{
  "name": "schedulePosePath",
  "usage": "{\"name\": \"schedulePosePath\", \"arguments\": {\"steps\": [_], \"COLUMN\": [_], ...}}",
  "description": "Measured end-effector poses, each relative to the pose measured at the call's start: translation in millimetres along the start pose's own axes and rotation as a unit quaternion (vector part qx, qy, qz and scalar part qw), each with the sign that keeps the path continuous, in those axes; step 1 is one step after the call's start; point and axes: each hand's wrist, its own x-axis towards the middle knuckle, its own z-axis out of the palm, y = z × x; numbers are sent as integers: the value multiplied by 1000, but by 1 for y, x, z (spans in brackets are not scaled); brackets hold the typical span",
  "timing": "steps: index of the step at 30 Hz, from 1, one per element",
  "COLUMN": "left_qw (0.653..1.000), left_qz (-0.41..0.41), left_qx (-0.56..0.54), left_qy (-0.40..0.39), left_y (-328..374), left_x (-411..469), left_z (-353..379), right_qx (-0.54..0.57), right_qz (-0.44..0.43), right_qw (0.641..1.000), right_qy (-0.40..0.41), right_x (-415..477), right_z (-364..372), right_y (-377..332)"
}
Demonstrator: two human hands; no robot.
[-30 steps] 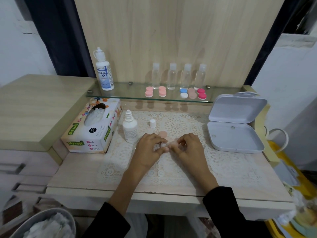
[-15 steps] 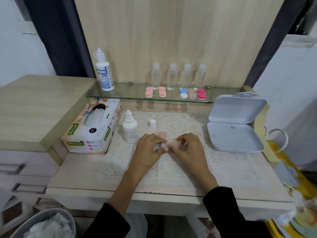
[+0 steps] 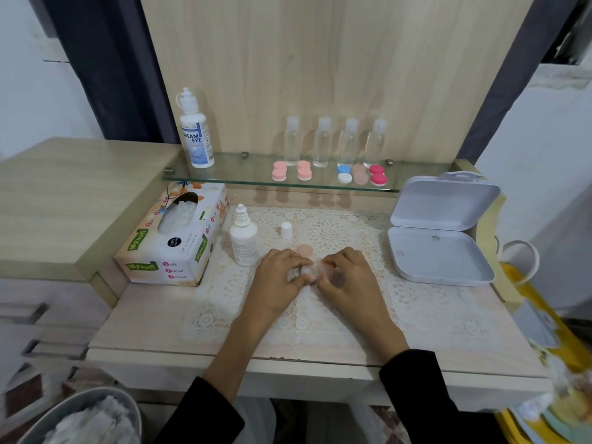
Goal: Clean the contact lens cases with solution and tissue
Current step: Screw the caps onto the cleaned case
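My left hand (image 3: 278, 277) and my right hand (image 3: 347, 278) meet at the middle of the lace mat, fingers curled around a small lens case and a wad of white tissue (image 3: 307, 271), both mostly hidden. A loose peach cap (image 3: 304, 250) lies just behind them. An uncapped white solution bottle (image 3: 243, 238) stands to the left, its white cap (image 3: 286, 230) beside it. The tissue box (image 3: 174, 235) lies further left. More lens cases (image 3: 330, 173), pink, blue-white, peach and red, line the glass shelf.
A tall solution bottle (image 3: 196, 133) and several clear small bottles (image 3: 336, 141) stand on the glass shelf (image 3: 250, 174). An open white plastic box (image 3: 439, 238) sits at the right. A bin with used tissue (image 3: 86, 418) is at the lower left.
Both hands stay together over the case; the fingers shift slightly, working the tissue against it.
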Motion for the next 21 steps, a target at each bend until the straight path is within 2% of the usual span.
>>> {"name": "schedulePosePath", "arguments": {"steps": [11,21], "left_qw": [1000,1000], "left_qz": [-6,4], "left_qx": [7,4], "left_qy": [-1,5], "left_y": [-1,0], "left_x": [0,-1], "left_z": [1,0], "right_qx": [-55,-72], "right_qz": [36,-22], "right_qw": [997,997], "right_qy": [43,10], "right_x": [-1,0], "right_z": [-1,0], "right_y": [-1,4]}}
